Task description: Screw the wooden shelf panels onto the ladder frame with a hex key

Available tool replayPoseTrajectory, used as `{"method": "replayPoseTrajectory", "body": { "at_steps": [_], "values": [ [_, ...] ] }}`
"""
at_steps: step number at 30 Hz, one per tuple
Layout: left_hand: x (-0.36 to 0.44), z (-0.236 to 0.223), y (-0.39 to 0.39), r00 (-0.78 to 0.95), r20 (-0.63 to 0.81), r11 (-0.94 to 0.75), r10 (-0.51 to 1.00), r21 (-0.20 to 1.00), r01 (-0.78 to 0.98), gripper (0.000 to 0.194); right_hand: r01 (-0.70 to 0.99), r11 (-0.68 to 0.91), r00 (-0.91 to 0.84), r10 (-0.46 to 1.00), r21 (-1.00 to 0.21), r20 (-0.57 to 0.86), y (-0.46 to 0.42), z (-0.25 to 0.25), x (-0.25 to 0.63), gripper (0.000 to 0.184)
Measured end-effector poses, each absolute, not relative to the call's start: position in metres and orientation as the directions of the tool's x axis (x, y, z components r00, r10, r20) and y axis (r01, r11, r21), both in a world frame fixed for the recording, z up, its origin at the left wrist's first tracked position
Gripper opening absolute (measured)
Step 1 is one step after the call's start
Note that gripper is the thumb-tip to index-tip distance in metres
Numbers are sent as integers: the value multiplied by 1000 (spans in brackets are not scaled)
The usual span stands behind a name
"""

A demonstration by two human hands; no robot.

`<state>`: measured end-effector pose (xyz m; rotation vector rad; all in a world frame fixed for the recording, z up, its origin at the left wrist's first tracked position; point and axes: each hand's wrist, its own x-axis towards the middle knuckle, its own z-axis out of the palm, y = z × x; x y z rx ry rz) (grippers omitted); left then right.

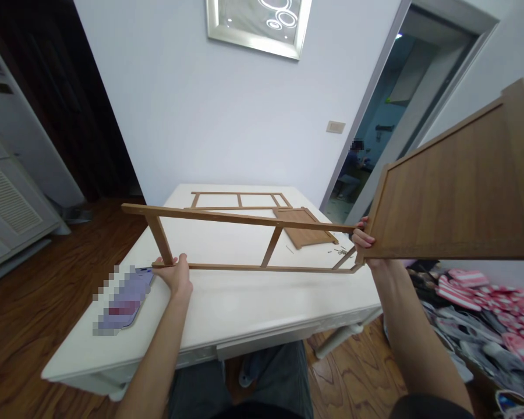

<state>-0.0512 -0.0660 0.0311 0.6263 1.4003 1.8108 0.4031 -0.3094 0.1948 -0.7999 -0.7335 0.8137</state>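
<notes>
No brand, label or writing can be read; the phone-like purple item [124,302] on the left of the white worktop [227,302] is pixelated. The left hand [177,276] is curled around the near rail of a wooden ladder-shaped frame [227,217], at its left end. The right hand [364,240] is closed on the frame's right end, where it meets the corner of a large brown panel [454,186]; the fingers are partly hidden, so whether they grip both pieces is hard to say. The frame is held above the worktop, and the panel rises to the right, beyond the worktop's edge. Behind, a second wooden frame [240,208] lies flat near the wall, with a smaller brown panel [305,233] just beside it and small loose pieces [343,252] near that panel.
</notes>
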Motion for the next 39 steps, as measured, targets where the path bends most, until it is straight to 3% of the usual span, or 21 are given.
{"method": "replayPoseTrajectory", "body": {
  "at_steps": [2, 4, 8, 11, 14, 21, 25, 27, 30, 32, 34, 36, 39],
  "values": [
    [-61, 35, -72, -628, 32, -148, 778, 980, -134, 89, -341, 440, 486, 839, -831, 245, -304, 193, 406, 18],
    [-71, 42, -79, -625, 167, -201, 763, 979, 16, 91, -343, 431, 483, 843, -835, 236, -300, 191, 409, 16],
    [-80, 58, -92, -508, 384, -320, 771, 923, 212, 51, -355, 403, 466, 859, -844, 214, -294, 187, 414, 13],
    [-76, 67, -98, -464, 435, -362, 771, 900, 242, 27, -366, 388, 447, 870, -846, 206, -289, 182, 417, 21],
    [-73, 72, -102, -475, 445, -377, 759, 896, 236, 17, -369, 379, 432, 878, -848, 205, -284, 179, 418, 27],
    [-82, 75, -102, -488, 470, -449, 736, 877, 168, 21, -368, 357, 419, 888, -859, 189, -270, 175, 416, 27],
    [-89, 69, -119, -512, 553, -550, 658, 817, 174, 56, -402, 347, 393, 901, -847, 182, -257, 171, 412, 26],
    [-84, 65, -139, -500, 598, -604, 626, 778, 174, 58, -424, 339, 374, 910, -840, 179, -250, 169, 410, 26],
    [-54, 63, -161, -207, 645, -642, 736, 761, 90, 38, -438, 327, 354, 919, -837, 173, -239, 169, 406, 27],
    [-25, 66, -161, 91, 618, -621, 781, 783, 14, 48, -428, 320, 354, 920, -845, 169, -234, 171, 404, 28],
    [5, 70, -150, 303, 561, -575, 770, 817, -49, 64, -409, 311, 361, 918, -858, 161, -231, 174, 401, 28],
    [31, 72, -136, 501, 492, -522, 712, 848, -91, 65, -388, 298, 369, 917, -872, 149, -231, 178, 398, 24],
    [58, 64, -123, 673, 390, -448, 628, 889, -96, 44, -361, 268, 379, 917, -893, 122, -235, 185, 392, 14]
  ]
}}
